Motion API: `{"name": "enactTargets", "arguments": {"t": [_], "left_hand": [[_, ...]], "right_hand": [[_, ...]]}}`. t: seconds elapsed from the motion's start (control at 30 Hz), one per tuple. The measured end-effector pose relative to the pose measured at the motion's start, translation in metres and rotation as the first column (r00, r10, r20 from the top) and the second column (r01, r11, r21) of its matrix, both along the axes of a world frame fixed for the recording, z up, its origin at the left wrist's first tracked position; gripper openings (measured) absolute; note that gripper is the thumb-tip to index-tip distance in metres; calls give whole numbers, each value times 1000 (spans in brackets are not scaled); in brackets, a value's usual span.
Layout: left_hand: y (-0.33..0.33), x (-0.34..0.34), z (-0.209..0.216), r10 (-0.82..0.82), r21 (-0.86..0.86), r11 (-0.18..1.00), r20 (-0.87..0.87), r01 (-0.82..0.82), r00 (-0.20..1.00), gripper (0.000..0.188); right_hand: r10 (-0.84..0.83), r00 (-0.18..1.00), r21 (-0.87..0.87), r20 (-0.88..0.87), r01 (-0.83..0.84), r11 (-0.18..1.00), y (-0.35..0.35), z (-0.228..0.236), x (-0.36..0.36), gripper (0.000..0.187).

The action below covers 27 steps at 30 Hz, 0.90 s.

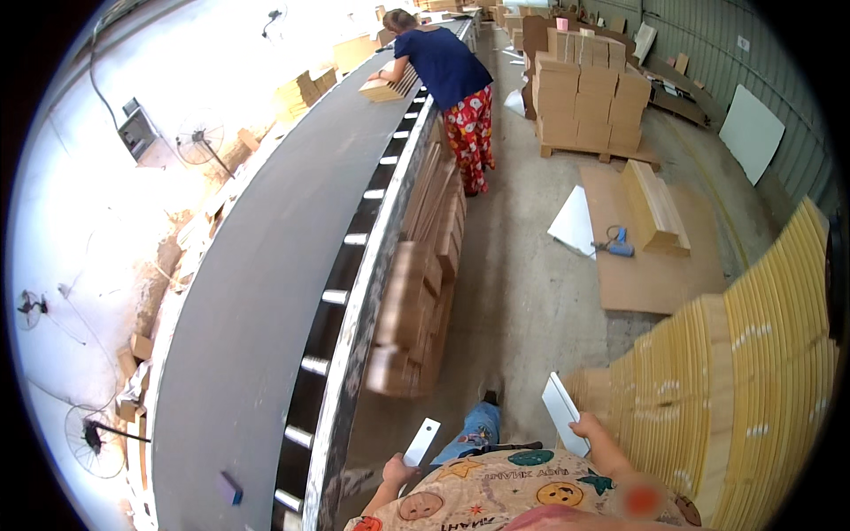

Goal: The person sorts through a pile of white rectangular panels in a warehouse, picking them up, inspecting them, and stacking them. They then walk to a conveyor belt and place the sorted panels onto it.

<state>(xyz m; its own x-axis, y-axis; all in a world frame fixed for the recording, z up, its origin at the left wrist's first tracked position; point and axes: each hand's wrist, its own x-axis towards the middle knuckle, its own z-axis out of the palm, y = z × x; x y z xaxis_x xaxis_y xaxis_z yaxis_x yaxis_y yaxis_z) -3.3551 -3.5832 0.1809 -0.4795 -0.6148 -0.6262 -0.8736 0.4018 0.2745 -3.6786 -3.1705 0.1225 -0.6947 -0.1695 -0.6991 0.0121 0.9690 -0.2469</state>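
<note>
My left hand (398, 469) is closed on a narrow white strip (424, 439) with a small dark hole near its upper end. At my right side, my right hand (584, 427) grips the edge of a wider white panel (561, 409), which tilts downward. Both pieces are held low in front of my body, well apart from each other. To the left runs a long dark conveyor belt (266, 239), and a small purple-blue block (229, 488) lies on its near end. Close to my right hand rises a tall stack of yellow-edged boards (708, 389).
Ahead, a person (447, 71) bends over the belt, hands on a bundle of boards (388, 87). Cardboard packs (416, 292) stand beneath the belt's side. On the right are a cardboard sheet (646, 288) with a blue tool (617, 245), and a pallet of cartons (589, 106).
</note>
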Motion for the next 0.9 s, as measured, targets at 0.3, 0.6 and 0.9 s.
{"name": "enactTargets", "arguments": {"t": [0.3, 0.6, 0.9], "left_hand": [[-128, -354, 7, -330, -29, 944, -110, 328, 938, 58], [-156, -722, 74, -394, -61, 914, -382, 402, 836, 60], [-199, -866, 86, -373, -61, 928, -107, 368, 922, 63]], "right_hand": [[-168, 974, -23, 153, 174, 985, -55, 68, -185, 45], [-353, 935, 84, 37, 349, 933, -34, 9, -334, 37], [-159, 986, 196, 52, 146, 970, -94, 41, -656, 40]]}}
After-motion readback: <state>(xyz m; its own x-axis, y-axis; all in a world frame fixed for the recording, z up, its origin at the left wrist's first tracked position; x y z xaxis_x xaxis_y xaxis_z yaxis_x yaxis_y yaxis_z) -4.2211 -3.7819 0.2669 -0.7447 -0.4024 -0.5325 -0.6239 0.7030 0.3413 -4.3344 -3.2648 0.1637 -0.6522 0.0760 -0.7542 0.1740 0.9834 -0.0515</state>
